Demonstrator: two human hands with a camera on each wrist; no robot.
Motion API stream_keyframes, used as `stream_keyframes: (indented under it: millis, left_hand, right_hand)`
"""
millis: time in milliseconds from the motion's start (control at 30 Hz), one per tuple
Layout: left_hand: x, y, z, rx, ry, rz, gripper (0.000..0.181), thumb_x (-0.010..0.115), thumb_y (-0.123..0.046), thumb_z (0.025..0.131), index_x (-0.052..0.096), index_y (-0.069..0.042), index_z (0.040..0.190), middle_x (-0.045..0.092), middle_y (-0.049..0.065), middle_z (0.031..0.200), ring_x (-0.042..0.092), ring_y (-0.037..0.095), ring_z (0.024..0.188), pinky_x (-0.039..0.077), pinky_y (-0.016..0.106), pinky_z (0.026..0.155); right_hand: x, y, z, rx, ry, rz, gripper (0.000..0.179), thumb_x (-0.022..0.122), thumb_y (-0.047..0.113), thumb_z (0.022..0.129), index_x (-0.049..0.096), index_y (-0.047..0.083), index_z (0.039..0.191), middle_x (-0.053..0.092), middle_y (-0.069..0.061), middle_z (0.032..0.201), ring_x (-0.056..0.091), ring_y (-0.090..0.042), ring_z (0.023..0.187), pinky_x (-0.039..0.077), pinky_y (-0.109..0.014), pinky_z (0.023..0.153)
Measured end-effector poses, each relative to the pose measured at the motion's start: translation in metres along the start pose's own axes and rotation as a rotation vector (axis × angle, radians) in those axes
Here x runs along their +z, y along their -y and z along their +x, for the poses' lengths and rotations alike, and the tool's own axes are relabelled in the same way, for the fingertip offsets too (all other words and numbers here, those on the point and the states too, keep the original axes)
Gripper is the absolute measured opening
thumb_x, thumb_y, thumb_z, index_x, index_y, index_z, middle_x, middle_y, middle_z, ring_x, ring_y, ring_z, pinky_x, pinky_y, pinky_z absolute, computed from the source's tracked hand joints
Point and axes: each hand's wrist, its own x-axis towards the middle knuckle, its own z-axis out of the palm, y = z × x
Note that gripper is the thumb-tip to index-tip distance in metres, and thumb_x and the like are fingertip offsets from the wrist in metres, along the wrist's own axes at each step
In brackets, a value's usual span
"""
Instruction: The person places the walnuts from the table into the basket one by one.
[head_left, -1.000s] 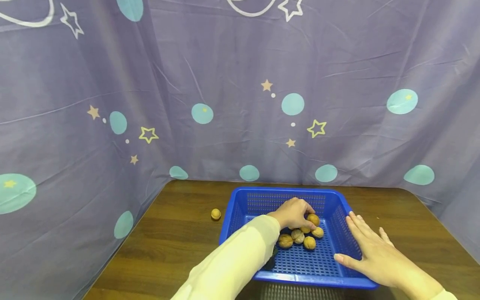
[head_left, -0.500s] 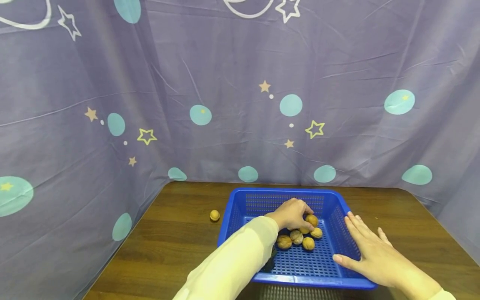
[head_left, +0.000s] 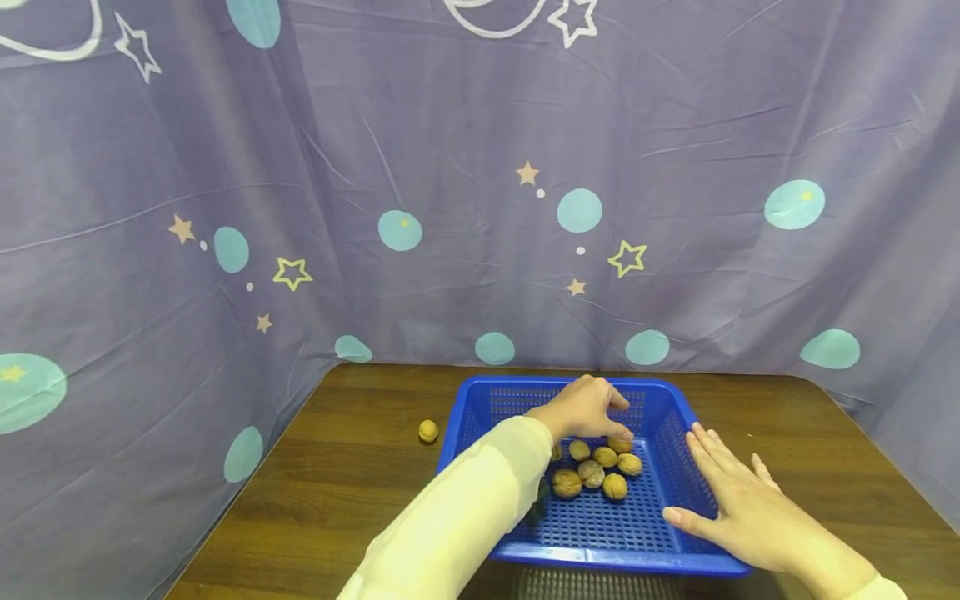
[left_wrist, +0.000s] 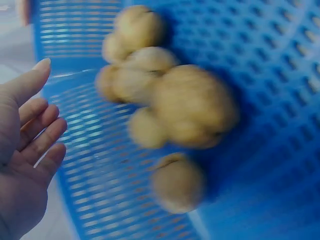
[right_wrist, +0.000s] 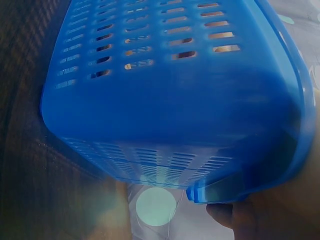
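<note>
A blue plastic basket [head_left: 622, 560] with perforated walls stands on the table, with several walnuts [head_left: 591, 473] clustered on its floor. Above the back of that cluster is my left hand [head_left: 581, 408], thumb and fingers spread apart. Its thumb overlaps one walnut [head_left: 620, 446] in the head view; whether they touch I cannot tell. The left wrist view shows the left hand [left_wrist: 30, 145] holding nothing, beside blurred walnuts [left_wrist: 192, 107]. On the basket's right rim rests my right hand [head_left: 738, 504], fingers straight. The right wrist view has the basket's outer wall [right_wrist: 175, 110] close up.
One single walnut [head_left: 428, 431] lies on the wooden table [head_left: 360, 475] to the left of the basket. A purple curtain [head_left: 450, 275] with stars and ovals hangs behind the table and along its sides. Something grey and textured [head_left: 600, 583] shows below the basket's front edge.
My left hand has lifted slightly and spread its fingers away from the walnuts, so more of them show beneath it. The right hand stays on the rim.
</note>
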Motion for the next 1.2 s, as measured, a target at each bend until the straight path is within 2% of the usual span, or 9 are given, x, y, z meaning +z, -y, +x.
stream_keyframes:
  millis: [200,367,500,633,767,867,1033,1200]
  left_hand:
    - [-0.051,-0.013,-0.009,0.055,-0.051,-0.012,0.05,0.077,-0.048,0.078,0.069,-0.022,0.119,0.068,-0.013,0.113,0.061,0.002,0.104,0.046,0.014,0.086]
    - [-0.095,-0.016,-0.026,0.052,-0.096,-0.008,0.05,0.076,-0.047,0.079,0.068,-0.02,0.121,0.067,-0.011,0.115,0.06,0.004,0.106,0.047,0.017,0.088]
    - [-0.121,-0.008,-0.045,0.025,-0.153,0.002,0.05,0.076,-0.045,0.08,0.068,-0.019,0.122,0.066,-0.008,0.118,0.06,0.007,0.109,0.047,0.021,0.09]
    - [-0.14,0.013,-0.068,-0.001,-0.223,-0.016,0.05,0.077,-0.042,0.08,0.068,-0.015,0.121,0.067,-0.004,0.118,0.06,0.009,0.108,0.047,0.023,0.092]
    - [-0.151,0.039,-0.092,-0.061,-0.285,-0.069,0.05,0.078,-0.04,0.08,0.068,-0.013,0.121,0.067,-0.001,0.116,0.06,0.012,0.107,0.047,0.027,0.092]
    - [-0.153,0.061,-0.107,-0.104,-0.328,-0.093,0.048,0.079,-0.039,0.079,0.069,-0.013,0.119,0.068,0.001,0.114,0.061,0.014,0.104,0.048,0.032,0.091]
    - [-0.149,0.1,-0.135,-0.192,-0.371,-0.104,0.048,0.079,-0.039,0.079,0.068,-0.014,0.118,0.068,0.004,0.113,0.061,0.019,0.106,0.048,0.038,0.093]
    - [-0.139,0.133,-0.167,-0.289,-0.378,-0.133,0.05,0.078,-0.04,0.08,0.067,-0.012,0.12,0.068,0.006,0.114,0.061,0.024,0.108,0.048,0.043,0.093]
  right_hand:
    - [-0.005,-0.001,0.003,0.004,0.013,0.005,0.1,0.06,0.062,0.085,0.023,-0.005,0.149,0.015,-0.02,0.157,0.014,-0.042,0.142,-0.002,-0.074,0.102]
    - [-0.01,-0.003,0.004,-0.001,0.009,0.001,0.1,0.06,0.061,0.086,0.021,-0.005,0.15,0.013,-0.02,0.158,0.01,-0.041,0.143,-0.002,-0.074,0.102]
    - [-0.011,-0.005,0.004,-0.001,0.01,-0.002,0.099,0.06,0.06,0.086,0.02,-0.006,0.15,0.011,-0.02,0.158,0.009,-0.039,0.144,-0.005,-0.074,0.102]
    - [-0.011,-0.005,0.003,-0.003,0.009,-0.001,0.099,0.06,0.06,0.086,0.02,-0.006,0.15,0.011,-0.02,0.158,0.009,-0.039,0.144,-0.006,-0.073,0.102]
    - [-0.011,-0.004,0.002,-0.003,0.01,-0.003,0.099,0.06,0.06,0.087,0.02,-0.005,0.15,0.011,-0.02,0.158,0.009,-0.039,0.144,-0.009,-0.071,0.103]
    - [-0.009,-0.005,0.001,-0.006,0.01,0.001,0.099,0.06,0.059,0.087,0.019,-0.005,0.15,0.011,-0.019,0.158,0.008,-0.038,0.144,-0.01,-0.07,0.103]
    - [-0.005,-0.003,0.0,-0.013,0.005,0.011,0.099,0.061,0.058,0.087,0.02,-0.005,0.15,0.012,-0.019,0.158,0.006,-0.036,0.145,-0.009,-0.071,0.103]
    - [-0.001,0.0,0.0,-0.022,0.002,0.011,0.098,0.061,0.058,0.087,0.021,-0.004,0.15,0.013,-0.018,0.158,0.007,-0.035,0.145,-0.009,-0.07,0.104]
